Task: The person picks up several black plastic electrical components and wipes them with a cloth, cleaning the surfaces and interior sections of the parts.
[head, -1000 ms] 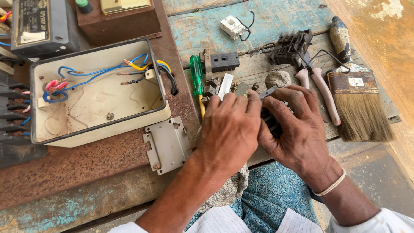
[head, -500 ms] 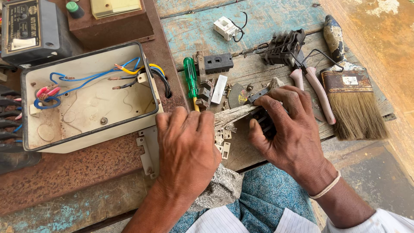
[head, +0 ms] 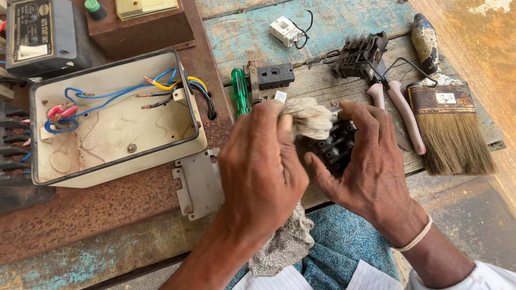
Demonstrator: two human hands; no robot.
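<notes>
My left hand (head: pixel 263 172) grips a grey-white rag (head: pixel 309 117) and presses its bunched end against a black electrical block (head: pixel 333 147). My right hand (head: pixel 368 161) holds that block from the right, thumb on top and fingers beneath. The rest of the rag (head: pixel 282 244) hangs down below my left hand over my blue cloth-covered lap. Both hands are at the front edge of a worn wooden bench.
An open cream switch box (head: pixel 115 121) with coloured wires lies at left, a grey cover plate (head: pixel 198 182) beside it. Behind my hands are a green screwdriver (head: pixel 239 91), a black socket part (head: pixel 274 76), pliers (head: pixel 398 107), a paintbrush (head: pixel 446 115) and a small white component (head: pixel 285 30).
My left hand dropped toward my lap, picked up the rag and brought it up onto the black block. My right hand has kept hold of the block.
</notes>
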